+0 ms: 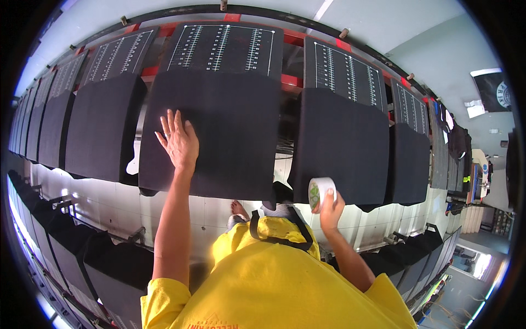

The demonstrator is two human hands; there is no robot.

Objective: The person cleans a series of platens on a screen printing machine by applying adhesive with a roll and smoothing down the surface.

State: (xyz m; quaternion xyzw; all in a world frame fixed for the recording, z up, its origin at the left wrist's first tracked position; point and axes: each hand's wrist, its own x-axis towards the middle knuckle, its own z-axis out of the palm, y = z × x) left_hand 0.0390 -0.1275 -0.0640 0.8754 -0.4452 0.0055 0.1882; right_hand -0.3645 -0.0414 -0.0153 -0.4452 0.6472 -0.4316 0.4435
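My left hand point(179, 141) lies flat with its fingers spread on a black shirt point(230, 137), which is stretched over a flat board point(230, 46) marked with white ruler lines. In my right hand point(330, 211) is a roll of white tape point(323, 189), its core showing green print. This hand hangs in front of the lower edge of another black shirt point(342, 148), pulled over the board to the right. My thumb and fingers grip the roll by its side.
More boards with black cloth point(101, 126) run in a row to the left and right. A red metal frame point(290, 82) shows behind them. Another row of black-covered boards point(118, 279) stands behind me. Dark clothes point(459, 140) hang at the far right.
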